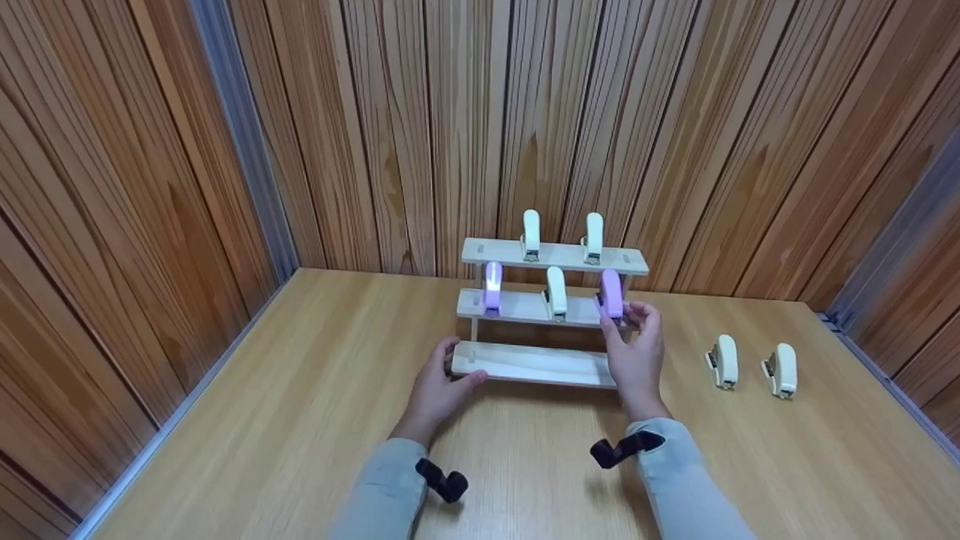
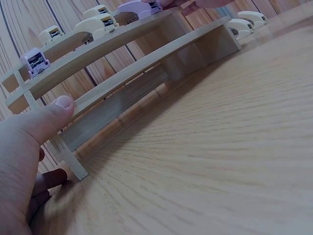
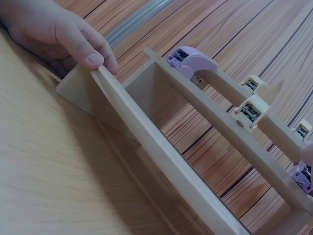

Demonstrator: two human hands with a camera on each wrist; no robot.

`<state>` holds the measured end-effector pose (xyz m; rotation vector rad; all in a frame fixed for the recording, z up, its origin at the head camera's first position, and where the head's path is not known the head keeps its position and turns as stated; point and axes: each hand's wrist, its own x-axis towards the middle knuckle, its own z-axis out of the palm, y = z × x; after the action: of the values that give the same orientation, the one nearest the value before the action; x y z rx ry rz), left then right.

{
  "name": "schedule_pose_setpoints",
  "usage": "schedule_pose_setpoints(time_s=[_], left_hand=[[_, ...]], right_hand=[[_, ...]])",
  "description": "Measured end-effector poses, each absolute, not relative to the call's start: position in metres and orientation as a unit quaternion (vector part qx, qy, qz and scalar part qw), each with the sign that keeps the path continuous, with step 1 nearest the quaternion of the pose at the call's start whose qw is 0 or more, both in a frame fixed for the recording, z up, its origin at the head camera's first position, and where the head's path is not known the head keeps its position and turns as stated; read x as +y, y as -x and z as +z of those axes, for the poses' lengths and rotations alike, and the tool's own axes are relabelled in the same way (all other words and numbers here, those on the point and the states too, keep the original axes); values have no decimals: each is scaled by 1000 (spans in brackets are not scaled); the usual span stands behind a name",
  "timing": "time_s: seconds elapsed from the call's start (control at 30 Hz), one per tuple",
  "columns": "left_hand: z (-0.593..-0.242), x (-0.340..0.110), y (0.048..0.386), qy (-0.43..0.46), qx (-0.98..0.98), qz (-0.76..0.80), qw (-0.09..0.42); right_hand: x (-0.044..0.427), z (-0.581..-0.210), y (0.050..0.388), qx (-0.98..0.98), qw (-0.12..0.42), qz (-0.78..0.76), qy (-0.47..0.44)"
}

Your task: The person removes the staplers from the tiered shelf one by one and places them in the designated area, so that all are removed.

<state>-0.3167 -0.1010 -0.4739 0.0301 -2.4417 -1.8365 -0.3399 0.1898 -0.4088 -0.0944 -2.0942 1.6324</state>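
A three-tier wooden display rack (image 1: 536, 364) stands on the table. My left hand (image 1: 435, 390) grips the left end of its lowest shelf, thumb on the front edge and fingers around the side. At the right end of the middle shelf, my right hand (image 1: 637, 364) pinches a purple stapler (image 1: 612, 291) between thumb and fingers. That shelf also carries a white stapler (image 1: 556, 292) in its middle and another purple stapler (image 1: 492, 286) at its left. Two white staplers, one left (image 1: 531, 231) and one right (image 1: 593, 234), stand on the top shelf. The lowest shelf bears nothing.
Two more white staplers, a nearer-left one (image 1: 724, 361) and a right one (image 1: 784, 370), stand on the wooden table (image 1: 300, 420) to the rack's right. Wood-panelled walls (image 1: 390, 135) rise behind and at both sides. Black wrist mounts (image 1: 442, 480) stick out from both sleeves.
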Motion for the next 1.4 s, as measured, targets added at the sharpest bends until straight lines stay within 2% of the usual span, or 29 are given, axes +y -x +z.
schedule_pose_setpoints(time_s=[0.5,0.77,1.1,1.4], left_hand=[[-474,-101,318,-18,-798,-601,39],[-475,-102,315,17,-794,-605,56],[-473,-102,316,3,-792,-608,49],[-474,-102,318,-4,-796,-603,45]], right_hand=[[187,-410,348,-762,237,601,45],[187,-411,348,-756,254,601,51],[188,-413,346,-734,280,616,54],[197,-411,340,-712,265,648,63]])
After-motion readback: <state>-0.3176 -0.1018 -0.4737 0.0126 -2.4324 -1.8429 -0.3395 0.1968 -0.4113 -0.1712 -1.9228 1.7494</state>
